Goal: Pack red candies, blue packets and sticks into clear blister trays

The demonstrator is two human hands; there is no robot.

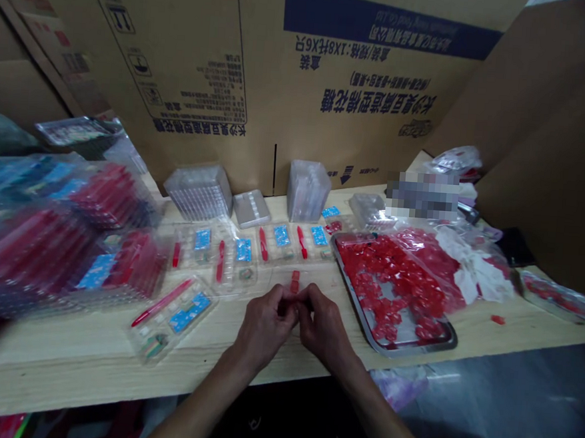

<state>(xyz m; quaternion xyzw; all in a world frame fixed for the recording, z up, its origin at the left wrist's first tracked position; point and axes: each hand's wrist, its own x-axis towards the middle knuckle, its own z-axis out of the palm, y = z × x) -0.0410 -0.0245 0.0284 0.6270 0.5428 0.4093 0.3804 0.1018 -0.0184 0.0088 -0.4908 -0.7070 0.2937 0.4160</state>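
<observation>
My left hand (266, 322) and my right hand (324, 322) meet over the table's near side, fingertips pinched together. Between them a small red translucent piece (295, 280) sticks up; its lower part is hidden by the fingers. Just right of my right hand lies a metal tray (365, 321) heaped with similar red pieces (393, 279). Beyond my hands, several clear plastic trays hold red pen-like sticks (263, 244) and blue printed packets (282, 235). One more filled clear tray (173, 317) lies slanted to the left of my left hand.
Blurred stacks of filled clear trays (70, 250) crowd the left side. Nested plastic trays (201, 194) and a clear stack (308, 191) stand against a large cardboard box (279, 118). Plastic bags and white crumpled material (484, 272) lie beyond the metal tray.
</observation>
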